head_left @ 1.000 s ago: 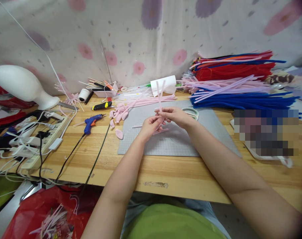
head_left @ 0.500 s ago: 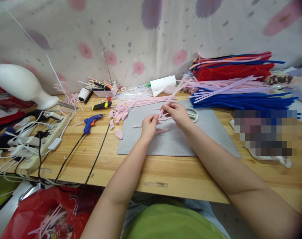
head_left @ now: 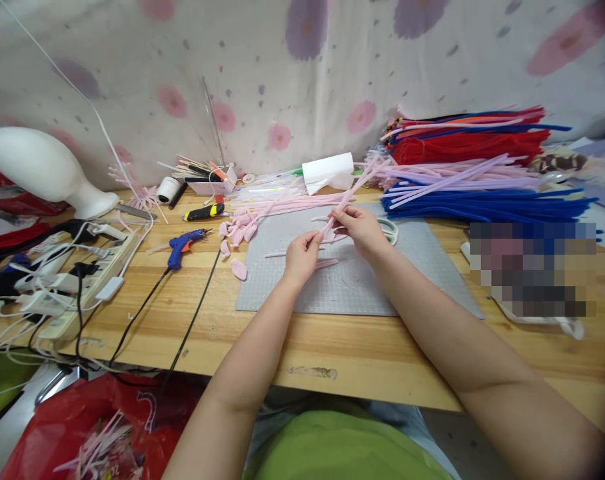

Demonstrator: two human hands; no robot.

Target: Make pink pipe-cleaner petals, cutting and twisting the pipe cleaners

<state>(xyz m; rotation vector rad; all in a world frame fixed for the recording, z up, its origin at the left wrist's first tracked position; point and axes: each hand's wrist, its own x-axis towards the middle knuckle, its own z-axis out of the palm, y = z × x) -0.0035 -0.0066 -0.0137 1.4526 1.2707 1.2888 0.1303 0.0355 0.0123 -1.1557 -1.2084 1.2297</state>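
Pink pipe cleaners (head_left: 356,185) slant up and away between my two hands, raised over the grey cutting mat (head_left: 352,290), their far ends reaching toward the bundles at the back. My left hand (head_left: 302,255) pinches them near the lower end, thumb against bent fingers. My right hand (head_left: 361,229) grips them just above, thumb and fingertips closed on them; I cannot tell exactly how many strands I have.

On the mat below, a short pink piece (head_left: 327,264) lies beside my left hand, and a thin strip (head_left: 277,255) sticks out to the left behind it. A pale green looped handle (head_left: 391,231) rests just behind my right hand, partly hidden by it.

By the mat's left edge I have a cluster of pink petals (head_left: 238,232), with one loose petal (head_left: 239,269) nearer me. Farther left on the wooden table (head_left: 372,360) are a blue glue gun (head_left: 182,248) and a yellow and black cutter (head_left: 204,213). A white paper roll (head_left: 327,171) lies behind the mat. To my right, blue pipe cleaners (head_left: 487,201) are heaped in front of the red ones (head_left: 472,145).
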